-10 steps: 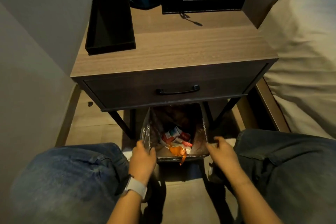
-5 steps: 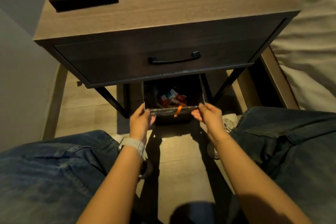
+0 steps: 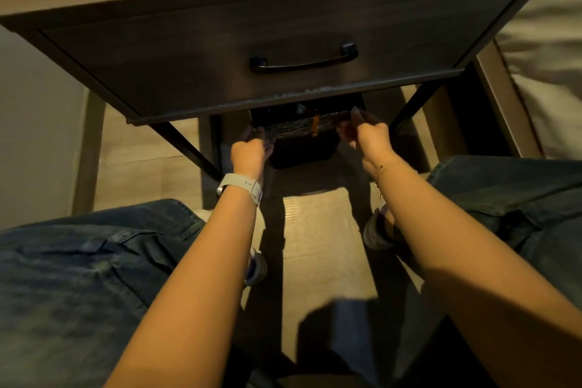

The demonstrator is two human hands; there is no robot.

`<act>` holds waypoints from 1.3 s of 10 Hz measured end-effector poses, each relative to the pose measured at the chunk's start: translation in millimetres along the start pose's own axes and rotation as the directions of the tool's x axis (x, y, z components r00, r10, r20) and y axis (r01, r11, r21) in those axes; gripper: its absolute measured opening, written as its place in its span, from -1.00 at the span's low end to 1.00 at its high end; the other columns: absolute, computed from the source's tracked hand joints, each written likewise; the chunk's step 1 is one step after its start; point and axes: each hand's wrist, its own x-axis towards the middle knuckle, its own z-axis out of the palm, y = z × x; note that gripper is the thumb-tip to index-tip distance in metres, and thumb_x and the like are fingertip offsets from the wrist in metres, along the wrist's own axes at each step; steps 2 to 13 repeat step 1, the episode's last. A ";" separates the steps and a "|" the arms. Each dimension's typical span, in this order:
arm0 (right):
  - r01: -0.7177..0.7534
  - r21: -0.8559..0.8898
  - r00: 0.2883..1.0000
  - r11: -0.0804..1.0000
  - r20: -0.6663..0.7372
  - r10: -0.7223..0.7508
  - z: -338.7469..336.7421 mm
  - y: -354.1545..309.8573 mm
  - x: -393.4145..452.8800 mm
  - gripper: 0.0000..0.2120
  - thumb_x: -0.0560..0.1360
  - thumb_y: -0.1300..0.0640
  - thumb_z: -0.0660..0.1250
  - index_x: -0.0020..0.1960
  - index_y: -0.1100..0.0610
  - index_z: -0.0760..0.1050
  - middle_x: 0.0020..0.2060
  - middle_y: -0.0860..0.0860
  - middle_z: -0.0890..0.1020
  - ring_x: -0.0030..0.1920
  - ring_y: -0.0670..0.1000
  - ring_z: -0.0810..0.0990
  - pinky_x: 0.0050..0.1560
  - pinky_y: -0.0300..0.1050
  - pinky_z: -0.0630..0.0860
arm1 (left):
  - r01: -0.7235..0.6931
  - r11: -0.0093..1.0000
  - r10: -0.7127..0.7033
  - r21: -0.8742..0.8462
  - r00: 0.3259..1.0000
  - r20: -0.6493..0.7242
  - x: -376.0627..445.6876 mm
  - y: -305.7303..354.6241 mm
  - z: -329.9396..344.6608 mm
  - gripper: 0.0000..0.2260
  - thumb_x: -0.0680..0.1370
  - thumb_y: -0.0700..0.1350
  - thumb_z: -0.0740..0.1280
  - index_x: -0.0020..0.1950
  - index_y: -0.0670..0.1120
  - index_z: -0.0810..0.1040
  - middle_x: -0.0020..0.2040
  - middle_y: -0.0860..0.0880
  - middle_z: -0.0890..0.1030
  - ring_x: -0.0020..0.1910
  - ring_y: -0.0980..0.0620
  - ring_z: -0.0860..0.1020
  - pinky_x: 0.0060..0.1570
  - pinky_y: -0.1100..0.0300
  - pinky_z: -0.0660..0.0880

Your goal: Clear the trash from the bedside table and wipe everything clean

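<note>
A small black trash bin [image 3: 304, 148] with a clear plastic liner stands on the floor under the bedside table [image 3: 220, 50]. My left hand [image 3: 248, 153] grips the bin's left rim and my right hand [image 3: 365, 132] grips its right rim. An orange scrap [image 3: 316, 124] hangs over the front rim. Most of the bin's inside is hidden by the table's drawer front. The table's top is almost out of view.
The drawer has a black handle [image 3: 304, 61]. Black metal legs [image 3: 185, 143] flank the bin on both sides. A bed [image 3: 548, 41] lies at the right, a wall at the left. My knees in jeans sit low on either side, over a wooden floor [image 3: 318, 230].
The bin has gone further back under the table with both hands on its rim. My head has dropped and leaned in, so the tabletop and the trash inside the bin have left view.
</note>
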 end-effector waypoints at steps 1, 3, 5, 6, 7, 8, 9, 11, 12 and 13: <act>-0.082 -0.121 0.996 0.989 0.033 0.086 -16.1 6.6 -26.5 -0.63 0.62 0.10 0.21 0.38 0.23 0.33 0.04 0.12 0.60 -0.14 -0.03 0.62 -0.26 -0.23 0.61 | -0.101 0.931 0.111 0.351 0.994 -0.008 -20.3 -16.4 -18.6 -0.70 0.59 -0.17 0.25 0.30 -0.16 0.32 0.09 -0.14 0.57 0.03 -0.08 0.59 0.09 0.03 0.53; -0.082 -0.121 0.996 0.989 0.033 0.086 -16.1 6.6 -26.5 -0.63 0.62 0.10 0.21 0.38 0.23 0.33 0.04 0.12 0.60 -0.14 -0.03 0.62 -0.26 -0.23 0.61 | -0.101 0.931 0.111 0.351 0.994 -0.008 -20.3 -16.4 -18.6 -0.70 0.59 -0.17 0.25 0.30 -0.16 0.32 0.09 -0.14 0.57 0.03 -0.08 0.59 0.09 0.03 0.53; -0.082 -0.121 0.996 0.989 0.033 0.086 -16.1 6.6 -26.5 -0.63 0.62 0.10 0.21 0.38 0.23 0.33 0.04 0.12 0.60 -0.14 -0.03 0.62 -0.26 -0.23 0.61 | -0.101 0.931 0.111 0.351 0.994 -0.008 -20.3 -16.4 -18.6 -0.70 0.59 -0.17 0.25 0.30 -0.16 0.32 0.09 -0.14 0.57 0.03 -0.08 0.59 0.09 0.03 0.53; -0.082 -0.121 0.996 0.989 0.033 0.086 -16.1 6.6 -26.5 -0.63 0.62 0.10 0.21 0.38 0.23 0.33 0.04 0.12 0.60 -0.14 -0.03 0.62 -0.26 -0.23 0.61 | -0.101 0.931 0.111 0.351 0.994 -0.008 -20.3 -16.4 -18.6 -0.70 0.59 -0.17 0.25 0.30 -0.16 0.32 0.09 -0.14 0.57 0.03 -0.08 0.59 0.09 0.03 0.53; -0.082 -0.121 0.996 0.989 0.033 0.086 -16.1 6.6 -26.5 -0.63 0.62 0.10 0.21 0.38 0.23 0.33 0.04 0.12 0.60 -0.14 -0.03 0.62 -0.26 -0.23 0.61 | -0.101 0.931 0.111 0.351 0.994 -0.008 -20.3 -16.4 -18.6 -0.70 0.59 -0.17 0.25 0.30 -0.16 0.32 0.09 -0.14 0.57 0.03 -0.08 0.59 0.09 0.03 0.53; -0.082 -0.121 0.996 0.989 0.033 0.086 -16.1 6.6 -26.5 -0.63 0.62 0.10 0.21 0.38 0.23 0.33 0.04 0.12 0.60 -0.14 -0.03 0.62 -0.26 -0.23 0.61 | -0.101 0.931 0.111 0.351 0.994 -0.008 -20.3 -16.4 -18.6 -0.70 0.59 -0.17 0.25 0.30 -0.16 0.32 0.09 -0.14 0.57 0.03 -0.08 0.59 0.09 0.03 0.53; -0.082 -0.121 0.996 0.989 0.033 0.086 -16.1 6.6 -26.5 -0.63 0.62 0.10 0.21 0.38 0.23 0.33 0.04 0.12 0.60 -0.14 -0.03 0.62 -0.26 -0.23 0.61 | -0.101 0.931 0.111 0.351 0.994 -0.008 -20.3 -16.4 -18.6 -0.70 0.59 -0.17 0.25 0.30 -0.16 0.32 0.09 -0.14 0.57 0.03 -0.08 0.59 0.09 0.03 0.53; -0.082 -0.121 0.996 0.989 0.033 0.086 -16.1 6.6 -26.5 -0.63 0.62 0.10 0.21 0.38 0.23 0.33 0.04 0.12 0.60 -0.14 -0.03 0.62 -0.26 -0.23 0.61 | -0.101 0.931 0.111 0.351 0.994 -0.008 -20.3 -16.4 -18.6 -0.70 0.59 -0.17 0.25 0.30 -0.16 0.32 0.09 -0.14 0.57 0.03 -0.08 0.59 0.09 0.03 0.53; -0.082 -0.121 0.996 0.989 0.033 0.086 -16.1 6.6 -26.5 -0.63 0.62 0.10 0.21 0.38 0.23 0.33 0.04 0.12 0.60 -0.14 -0.03 0.62 -0.26 -0.23 0.61 | -0.101 0.931 0.111 0.351 0.994 -0.008 -20.3 -16.4 -18.6 -0.70 0.59 -0.17 0.25 0.30 -0.16 0.32 0.09 -0.14 0.57 0.03 -0.08 0.59 0.09 0.03 0.53; -0.082 -0.121 0.996 0.989 0.033 0.086 -16.1 6.6 -26.5 -0.63 0.62 0.10 0.21 0.38 0.23 0.33 0.04 0.12 0.60 -0.14 -0.03 0.62 -0.26 -0.23 0.61 | -0.101 0.931 0.111 0.351 0.994 -0.008 -20.3 -16.4 -18.6 -0.70 0.59 -0.17 0.25 0.30 -0.16 0.32 0.09 -0.14 0.57 0.03 -0.08 0.59 0.09 0.03 0.53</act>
